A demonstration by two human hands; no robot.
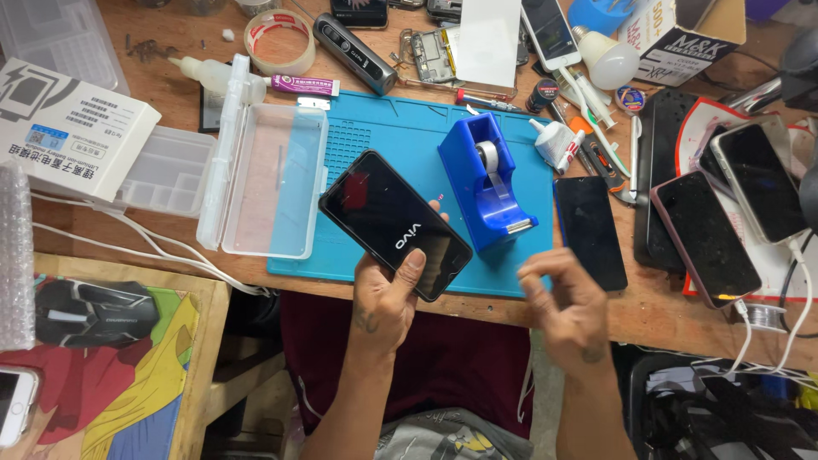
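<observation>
The black phone (394,224) lies tilted in the left hand (385,294), thumb clamped over its near edge, above the blue mat (400,136). Held one-handed, it could slip. The right hand (569,305) hovers, fingers loosely curled, empty. The clear case (268,179) lies open, seemingly empty.

Right hand (569,308) motion-blurred; finger pose unreadable. Left hand (385,300) palm hidden under phone (395,223). White phone (15,402) far left of left hand, cut by frame edge.

Bare blue mat (400,136) lies open between the clear plastic case (268,183) and blue tape dispenser (487,183).
</observation>
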